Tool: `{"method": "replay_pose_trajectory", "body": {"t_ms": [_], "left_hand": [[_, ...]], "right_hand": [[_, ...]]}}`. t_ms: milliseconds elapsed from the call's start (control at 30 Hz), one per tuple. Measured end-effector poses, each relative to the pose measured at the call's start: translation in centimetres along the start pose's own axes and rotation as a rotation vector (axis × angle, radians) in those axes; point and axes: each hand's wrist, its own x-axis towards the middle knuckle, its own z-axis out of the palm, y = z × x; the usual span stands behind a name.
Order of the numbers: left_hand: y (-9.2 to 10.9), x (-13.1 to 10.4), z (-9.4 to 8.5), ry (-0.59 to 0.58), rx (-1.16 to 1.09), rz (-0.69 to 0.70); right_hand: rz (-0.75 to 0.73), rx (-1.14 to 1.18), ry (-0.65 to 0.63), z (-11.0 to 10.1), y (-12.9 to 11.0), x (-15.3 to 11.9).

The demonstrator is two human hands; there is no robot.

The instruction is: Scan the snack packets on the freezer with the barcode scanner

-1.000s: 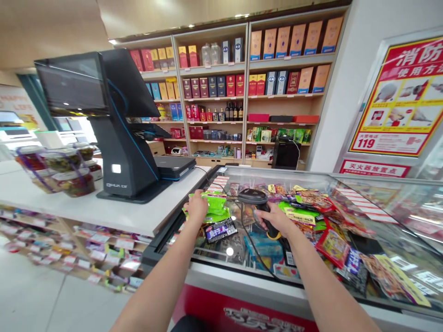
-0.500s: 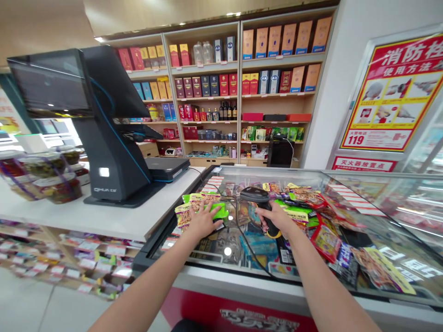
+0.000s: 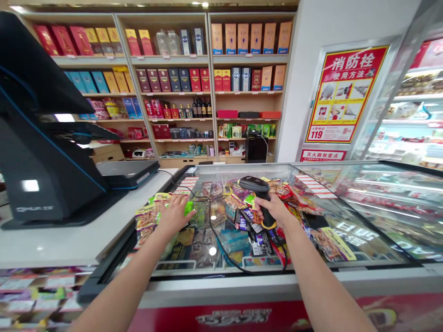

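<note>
My right hand [image 3: 272,210] is wrapped round the grip of a black barcode scanner [image 3: 254,184], held over the freezer's glass top. Its cable [image 3: 218,237] loops across the glass. My left hand [image 3: 174,214] has its fingers spread flat over several snack packets [image 3: 147,219] at the left end of the glass; a bright green packet shows past the fingers. Around and under the scanner lies a pile of snack packets, with black ones [image 3: 260,243] in front and red ones [image 3: 304,201] behind. A yellow-edged packet [image 3: 334,242] rests to the right of my right forearm.
A dark checkout terminal [image 3: 51,152] stands on the white counter [image 3: 69,246] at left. The chest freezer's frame [image 3: 221,288] runs along the front. Behind are shelves of boxed bottles [image 3: 173,80]. A red fire-hydrant sign [image 3: 348,94] hangs on the right wall.
The view has swung right. Black packets that were mostly behind my right hand and the scanner now show below them. My left hand stays on the packets; my right still holds the scanner.
</note>
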Motion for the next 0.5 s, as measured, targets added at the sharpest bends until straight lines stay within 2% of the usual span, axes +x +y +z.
{"method": "replay_pose_trajectory", "body": {"t_ms": [67,200,233,300,367,500], "left_hand": [[3.6,0.1,-0.9,-0.043,-0.084,-0.036],[11.3,0.9,-1.3,-0.293,-0.255,-0.044],[13.0,1.2,-1.2,-0.319,-0.261,-0.033],[16.1,2.0,-1.1,-0.273,-0.282,0.019],[18.7,2.9,-0.9,-0.278,-0.280,0.049],[21.9,4.3,-0.3,-0.481,-0.226,0.067]], "right_hand": [[0.009,-0.010,0.043,-1.3,-0.4,-0.8],[0.004,-0.016,0.112,-3.5,-0.7,-2.1],[-0.006,-0.018,0.119,-4.0,-0.6,-2.4],[-0.027,-0.017,0.125,-4.7,-0.7,-2.9],[-0.038,-0.011,0.134,-5.4,-0.8,-3.3],[-0.046,0.002,0.161,-6.2,-0.9,-4.0]]}}
